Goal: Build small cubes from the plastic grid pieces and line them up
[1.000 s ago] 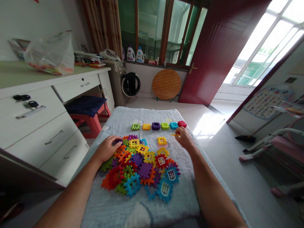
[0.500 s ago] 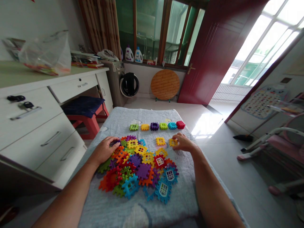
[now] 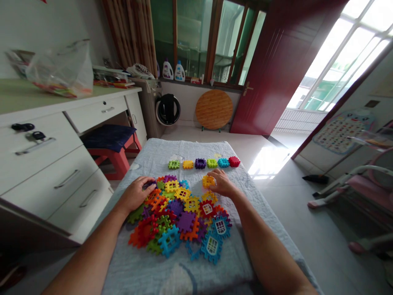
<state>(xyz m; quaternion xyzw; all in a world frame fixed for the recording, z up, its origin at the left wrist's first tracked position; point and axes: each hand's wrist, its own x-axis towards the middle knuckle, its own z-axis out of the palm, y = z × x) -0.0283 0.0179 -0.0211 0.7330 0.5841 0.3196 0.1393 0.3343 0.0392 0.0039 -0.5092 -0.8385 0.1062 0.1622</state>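
My right hand [image 3: 223, 183] is closed on a yellow window-shaped interlocking block [image 3: 208, 181] above the pile's far right edge. The second yellow block seen there earlier cannot be made out separately. At the pile's left edge, my left hand [image 3: 138, 193] rests with thumb and fingers apart around a dark purple piece. The pile of flat interlocking blocks [image 3: 186, 221] holds purple, orange, green, red, yellow and blue pieces, some with window grids. Behind it, a row of small assembled cubes runs from a green cube [image 3: 174, 164] to a red cube [image 3: 234, 162].
Everything lies on a table with a pale blue cloth [image 3: 123, 270]. To the left are a white desk [image 3: 73, 159] and a red stool [image 3: 118, 157] with a dark cushion. Beyond stand a washing machine [image 3: 152, 106] and a round wooden board [image 3: 214, 110]. A pink chair [image 3: 374, 188] is at right.
My right hand has moved left, carrying one yellow block to the other yellow block. My left hand stays in place at the pile.
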